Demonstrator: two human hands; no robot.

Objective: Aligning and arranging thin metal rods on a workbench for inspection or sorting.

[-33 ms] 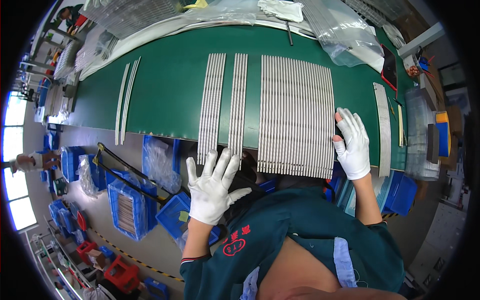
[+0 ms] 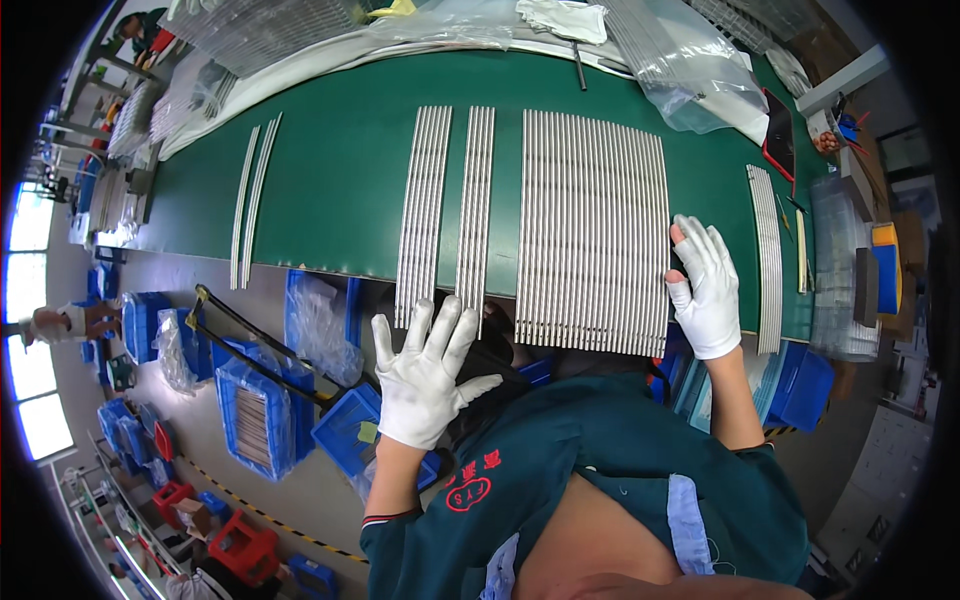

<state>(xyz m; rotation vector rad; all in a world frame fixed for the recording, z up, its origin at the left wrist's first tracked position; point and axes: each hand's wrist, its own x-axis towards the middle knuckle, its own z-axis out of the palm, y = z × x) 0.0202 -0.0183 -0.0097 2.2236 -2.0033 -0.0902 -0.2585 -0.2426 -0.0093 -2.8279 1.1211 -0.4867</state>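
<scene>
Silvery metal rods lie side by side on a green-topped table (image 2: 340,190). The widest row of rods (image 2: 592,230) is in the middle, its near ends reaching past the table edge. Left of it lie a narrow group of rods (image 2: 477,200) and a slightly wider group of rods (image 2: 423,210). My left hand (image 2: 425,370), in a white glove, has its fingers spread at the near ends of these two groups. My right hand (image 2: 706,290), also gloved, rests along the right side of the wide row, fingers stretched and thumb apart. Neither hand grips anything.
Two thin rods (image 2: 260,200) lie far left, and another rod group (image 2: 765,260) lies right. Clear plastic bags (image 2: 690,80) and a white glove (image 2: 562,20) sit at the back. Blue crates (image 2: 255,420) and a black-framed stand (image 2: 260,345) occupy the floor at left.
</scene>
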